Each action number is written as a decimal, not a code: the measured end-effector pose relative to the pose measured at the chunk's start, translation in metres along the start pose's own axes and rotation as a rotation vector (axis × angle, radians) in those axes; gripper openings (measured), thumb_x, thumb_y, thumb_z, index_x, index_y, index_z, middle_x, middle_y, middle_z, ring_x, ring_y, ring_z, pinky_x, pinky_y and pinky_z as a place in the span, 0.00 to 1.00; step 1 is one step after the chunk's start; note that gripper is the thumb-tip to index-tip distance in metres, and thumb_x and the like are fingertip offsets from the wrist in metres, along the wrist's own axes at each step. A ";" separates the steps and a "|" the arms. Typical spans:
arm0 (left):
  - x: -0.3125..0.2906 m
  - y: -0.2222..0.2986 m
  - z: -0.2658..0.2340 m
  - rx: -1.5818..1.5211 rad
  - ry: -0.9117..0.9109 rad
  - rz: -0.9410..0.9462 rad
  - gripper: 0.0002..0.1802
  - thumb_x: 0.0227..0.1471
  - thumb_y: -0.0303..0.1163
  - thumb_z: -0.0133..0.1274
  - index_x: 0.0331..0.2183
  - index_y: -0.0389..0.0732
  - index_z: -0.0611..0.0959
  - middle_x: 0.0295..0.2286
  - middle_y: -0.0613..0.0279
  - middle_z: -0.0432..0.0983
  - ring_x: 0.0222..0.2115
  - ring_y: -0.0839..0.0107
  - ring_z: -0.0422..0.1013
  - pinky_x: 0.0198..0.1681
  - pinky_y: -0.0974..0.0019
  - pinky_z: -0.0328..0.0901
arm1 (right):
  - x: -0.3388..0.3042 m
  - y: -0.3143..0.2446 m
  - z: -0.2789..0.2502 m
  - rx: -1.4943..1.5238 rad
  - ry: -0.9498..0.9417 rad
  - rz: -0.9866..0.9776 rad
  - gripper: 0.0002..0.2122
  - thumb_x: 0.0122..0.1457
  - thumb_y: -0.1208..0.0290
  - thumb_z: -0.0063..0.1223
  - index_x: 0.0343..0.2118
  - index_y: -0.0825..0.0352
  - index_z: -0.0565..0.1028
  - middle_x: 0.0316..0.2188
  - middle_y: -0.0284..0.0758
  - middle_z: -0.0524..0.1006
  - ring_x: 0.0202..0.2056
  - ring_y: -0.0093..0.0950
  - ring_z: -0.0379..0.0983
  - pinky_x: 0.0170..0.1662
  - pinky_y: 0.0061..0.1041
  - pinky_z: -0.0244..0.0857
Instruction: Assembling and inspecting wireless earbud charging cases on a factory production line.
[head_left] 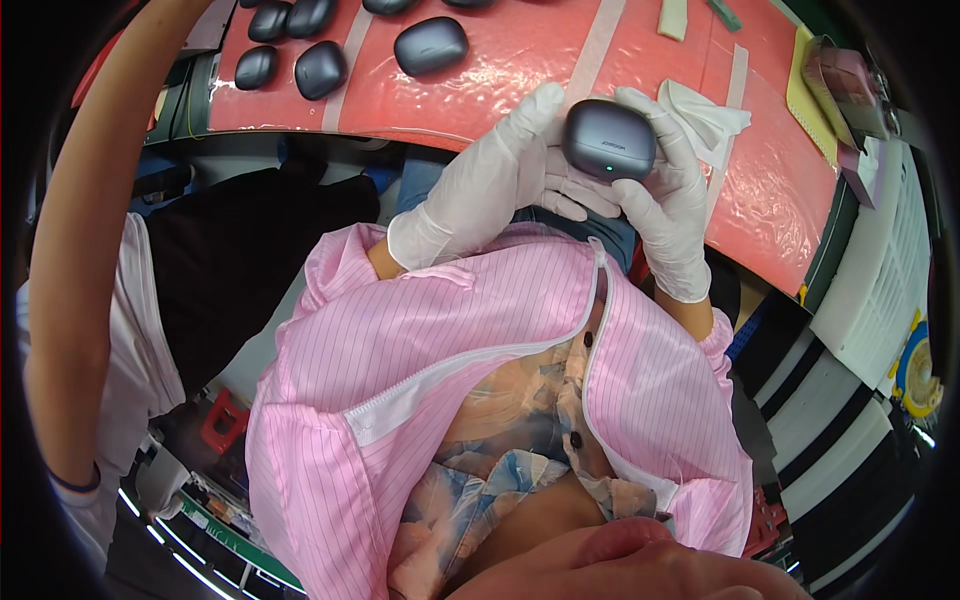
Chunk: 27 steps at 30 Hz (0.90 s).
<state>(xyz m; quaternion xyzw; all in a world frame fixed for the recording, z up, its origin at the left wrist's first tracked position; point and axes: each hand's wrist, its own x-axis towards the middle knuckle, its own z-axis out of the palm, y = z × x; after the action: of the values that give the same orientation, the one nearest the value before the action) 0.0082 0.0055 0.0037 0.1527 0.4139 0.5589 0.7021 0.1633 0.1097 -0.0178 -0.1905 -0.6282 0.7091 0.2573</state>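
Observation:
A dark blue-grey earbud charging case [610, 140], rounded and glossy with its lid closed, is held up over the near edge of the table. A small green light glows on its front. My right hand [668, 200], in a white glove, grips its right side, with the thumb at the lower front and fingers around the far side. My left hand [480, 190], also gloved, is beside the case with its thumb raised and apart. Its other fingers stretch toward the case's lower left side; whether they touch it I cannot tell.
Several similar cases [431, 46] lie on the red, plastic-covered table [500, 100] at the far left. A crumpled white cloth [705, 115] lies right of my hands, near a yellow pad [808, 95]. Another person's bare arm [85, 250] reaches in along the left.

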 end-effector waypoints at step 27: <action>0.013 -0.022 -0.001 0.694 0.139 0.744 0.54 0.39 0.13 0.58 0.62 0.41 0.46 0.53 0.52 0.63 0.51 0.67 0.66 0.52 0.64 0.63 | 0.015 -0.038 -0.003 -1.075 0.134 -0.484 0.13 0.43 0.86 0.54 0.34 0.65 0.77 0.27 0.36 0.73 0.31 0.34 0.69 0.36 0.29 0.63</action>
<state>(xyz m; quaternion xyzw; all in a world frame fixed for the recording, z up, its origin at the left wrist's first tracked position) 0.0224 0.0100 -0.0167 0.4763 0.5382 0.6095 0.3346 0.1577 0.1243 0.0199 -0.1899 -0.9073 0.1990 0.3179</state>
